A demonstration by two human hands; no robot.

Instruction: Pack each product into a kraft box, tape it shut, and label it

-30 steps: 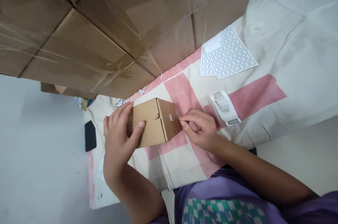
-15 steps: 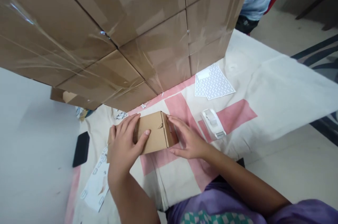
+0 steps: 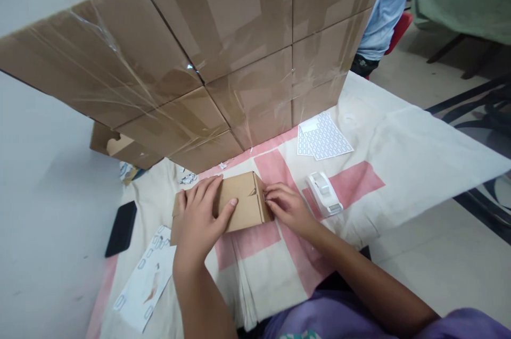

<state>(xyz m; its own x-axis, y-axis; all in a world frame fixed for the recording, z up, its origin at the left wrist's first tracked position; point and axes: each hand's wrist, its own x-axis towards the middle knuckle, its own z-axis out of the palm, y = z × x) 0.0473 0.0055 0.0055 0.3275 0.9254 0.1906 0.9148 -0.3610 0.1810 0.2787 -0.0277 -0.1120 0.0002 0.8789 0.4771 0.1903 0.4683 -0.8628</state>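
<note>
A small brown cardboard box [image 3: 241, 198] lies on the cloth in front of me. My left hand [image 3: 202, 216] is laid over its left part, thumb on the top face and fingers over the far edge, holding it. At the box's right end is my right hand [image 3: 289, 208], its fingertips pinched together against the end face; whatever they pinch, if anything, is hidden. A white tape dispenser [image 3: 324, 193] lies to the right of that hand. Left of the box, a partly used label sheet [image 3: 146, 280] sits partly behind my left wrist.
Taped cartons [image 3: 247, 83] form a tall wall behind the box. Sheets of blue-edged labels [image 3: 325, 139] lie at its foot. A black phone [image 3: 121, 228] is at the left edge, near an open carton [image 3: 123, 147]. A person in a light blue shirt [image 3: 385, 19] is beyond the cartons.
My right hand's fingers, spread around the box's end before, have drawn into a pinch there. My left hand stays on the box. The view has tilted up slightly.
</note>
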